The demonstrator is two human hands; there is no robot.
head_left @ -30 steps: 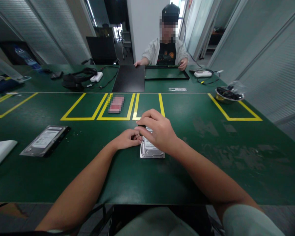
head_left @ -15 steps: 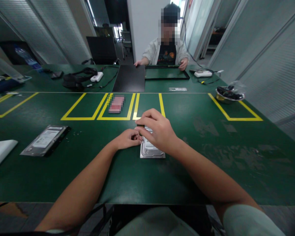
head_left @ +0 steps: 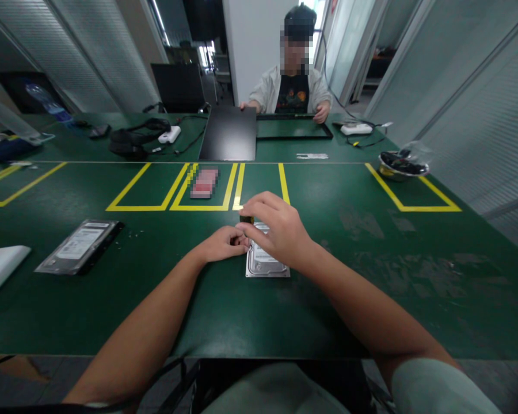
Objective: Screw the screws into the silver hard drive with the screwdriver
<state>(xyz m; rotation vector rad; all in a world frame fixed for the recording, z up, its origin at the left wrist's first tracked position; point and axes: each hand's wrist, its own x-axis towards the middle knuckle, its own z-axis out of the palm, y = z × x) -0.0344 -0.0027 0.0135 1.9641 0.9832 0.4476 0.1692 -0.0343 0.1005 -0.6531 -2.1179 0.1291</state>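
Note:
A silver hard drive [head_left: 267, 267] with a white label lies flat on the green table [head_left: 242, 322] in front of me. My right hand [head_left: 278, 227] is over its upper part, thumb and fingers closed on a small dark cylindrical piece [head_left: 246, 219], perhaps a tool handle. At the drive's left edge rests my left hand [head_left: 224, 244], its fingers curled together just below the dark piece; what they hold, if anything, is hidden. Farther left lies a second hard drive [head_left: 78, 246], tilted in view, beside a black strip.
Across the table a person [head_left: 293, 92] holds a black panel [head_left: 228, 135] beside a black frame [head_left: 296, 138]. A pink item [head_left: 204, 183] lies within yellow tape. A bowl of dark parts [head_left: 403, 167] stands at right, a white object [head_left: 2, 267] at left.
The far person's black panel has been raised and tilted a little. My right fingers have shifted slightly around the dark piece. My left hand has stayed in place.

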